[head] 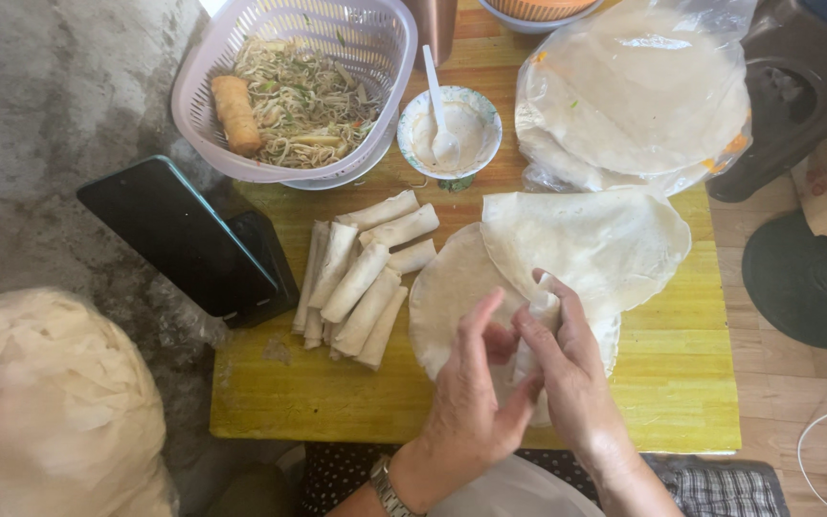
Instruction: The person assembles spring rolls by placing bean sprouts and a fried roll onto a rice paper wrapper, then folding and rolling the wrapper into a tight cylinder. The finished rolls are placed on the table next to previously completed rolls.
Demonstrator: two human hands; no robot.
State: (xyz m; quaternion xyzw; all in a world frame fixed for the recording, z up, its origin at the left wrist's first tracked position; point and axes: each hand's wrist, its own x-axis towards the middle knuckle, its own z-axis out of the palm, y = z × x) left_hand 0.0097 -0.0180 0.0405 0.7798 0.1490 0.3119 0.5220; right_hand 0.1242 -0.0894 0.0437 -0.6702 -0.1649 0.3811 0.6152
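Both hands meet over the near edge of the small yellow table [681,402], pinching the rim of a thin round spring-roll wrapper [452,287]: the left hand [466,402] has thumb and forefinger closed on the sheet's edge, and the right hand [567,369] nips the same bunched edge with its fingertips, so both grips are closed on the wrapper. The sheet looks very light, limp and easily torn, likely to cling to the one beneath, so I judge the edge the best place to take it, lifted gently. A second, folded-over wrapper [595,239] overlaps it toward the table's far right. Left of these lies a pile of about nine or ten rolled white spring rolls [361,278]. At the table's far side stand one slotted basket [375,38] of noodle filling with one fried roll [235,113], one small bowl [452,129] of white paste with a spoon [437,105], and one bagged stack of wrappers [638,91]. A dark phone [179,235] leans at the table's left edge.
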